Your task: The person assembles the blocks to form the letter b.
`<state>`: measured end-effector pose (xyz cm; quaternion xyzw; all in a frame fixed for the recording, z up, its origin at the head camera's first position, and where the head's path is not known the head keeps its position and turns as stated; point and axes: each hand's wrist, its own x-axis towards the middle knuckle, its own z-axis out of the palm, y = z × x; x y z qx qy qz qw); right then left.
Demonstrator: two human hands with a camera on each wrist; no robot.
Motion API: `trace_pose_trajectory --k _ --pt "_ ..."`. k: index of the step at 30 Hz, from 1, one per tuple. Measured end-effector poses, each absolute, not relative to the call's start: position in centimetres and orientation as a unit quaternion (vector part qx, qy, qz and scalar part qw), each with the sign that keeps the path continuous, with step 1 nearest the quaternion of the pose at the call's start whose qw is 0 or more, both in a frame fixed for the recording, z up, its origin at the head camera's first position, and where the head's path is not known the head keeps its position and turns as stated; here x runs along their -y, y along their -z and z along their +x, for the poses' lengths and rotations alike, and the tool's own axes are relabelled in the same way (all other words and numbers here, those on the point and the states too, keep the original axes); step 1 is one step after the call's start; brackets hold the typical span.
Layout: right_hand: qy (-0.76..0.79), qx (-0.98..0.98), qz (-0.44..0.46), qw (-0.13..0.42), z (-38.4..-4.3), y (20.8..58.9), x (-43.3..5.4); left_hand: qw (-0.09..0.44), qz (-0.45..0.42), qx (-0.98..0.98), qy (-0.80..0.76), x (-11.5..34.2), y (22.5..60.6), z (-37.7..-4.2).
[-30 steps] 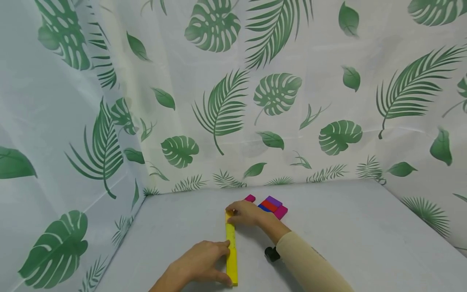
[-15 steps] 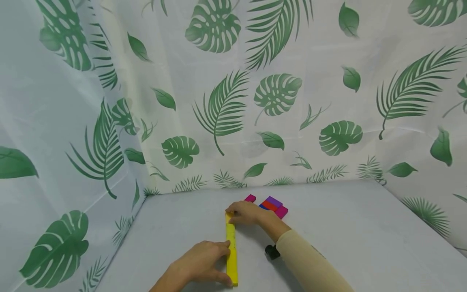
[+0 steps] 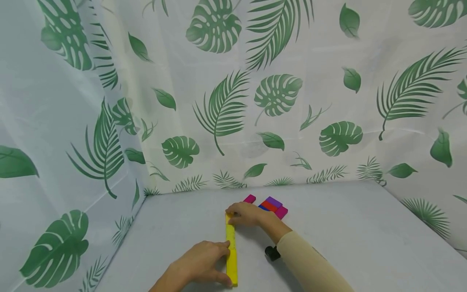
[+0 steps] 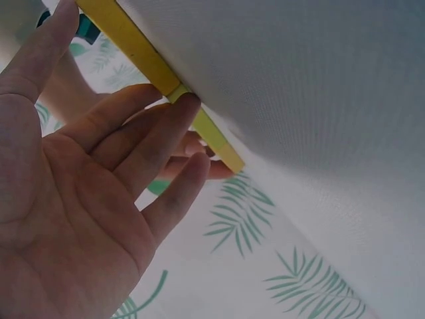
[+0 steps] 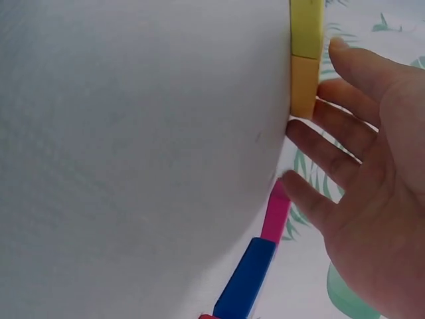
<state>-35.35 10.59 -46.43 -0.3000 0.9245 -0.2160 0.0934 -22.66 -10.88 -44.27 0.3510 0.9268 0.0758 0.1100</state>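
Observation:
A straight row of yellow blocks (image 3: 232,267) lies on the white table, pointing away from me. My left hand (image 3: 204,261) lies along its left side, fingers spread, thumb at the near end and a fingertip against the side. In the left wrist view, a long yellow block (image 4: 136,50) is followed by a paler yellow block (image 4: 209,129). At the far end, my right hand (image 3: 246,213) touches the row with its fingertips. The right wrist view has those fingers beside an orange-yellow block (image 5: 304,86), joined to a light yellow block (image 5: 307,26).
Behind my right hand lie a magenta block (image 3: 250,198) and a cluster with purple (image 3: 274,201), red (image 3: 269,206) and blue pieces. A small black object (image 3: 271,253) shows by the right forearm. Leaf-patterned sheeting (image 3: 233,162) stands behind the table.

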Motion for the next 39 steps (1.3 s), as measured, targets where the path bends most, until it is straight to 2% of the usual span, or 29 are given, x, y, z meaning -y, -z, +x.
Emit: trace_pose_trajectory --k 8,12,20,26,32,39 --pt "0.22 -0.922 -0.297 0.115 -35.2 45.9 -10.5 0.099 0.366 -0.922 -0.072 11.1 44.1 -22.6" --pt "0.245 -0.921 -0.285 0.106 -35.1 45.8 -11.1 0.092 0.371 -0.922 -0.064 10.9 44.1 -22.5" --pt "0.279 -0.913 -0.297 0.017 -36.0 45.8 -12.2 0.085 0.376 -0.92 -0.064 11.1 44.1 -22.5" --pt "0.288 -0.918 -0.269 -0.041 -36.9 45.7 -13.1 0.105 0.363 -0.923 -0.074 10.9 44.2 -22.7" --pt "0.329 -0.914 -0.233 -0.047 -37.6 45.5 -14.1 0.109 0.358 -0.925 -0.072 10.7 44.3 -22.8" --pt "0.301 -0.93 -0.207 -0.04 -37.9 45.8 -14.6 0.117 0.351 -0.926 -0.073 10.7 44.2 -22.8"
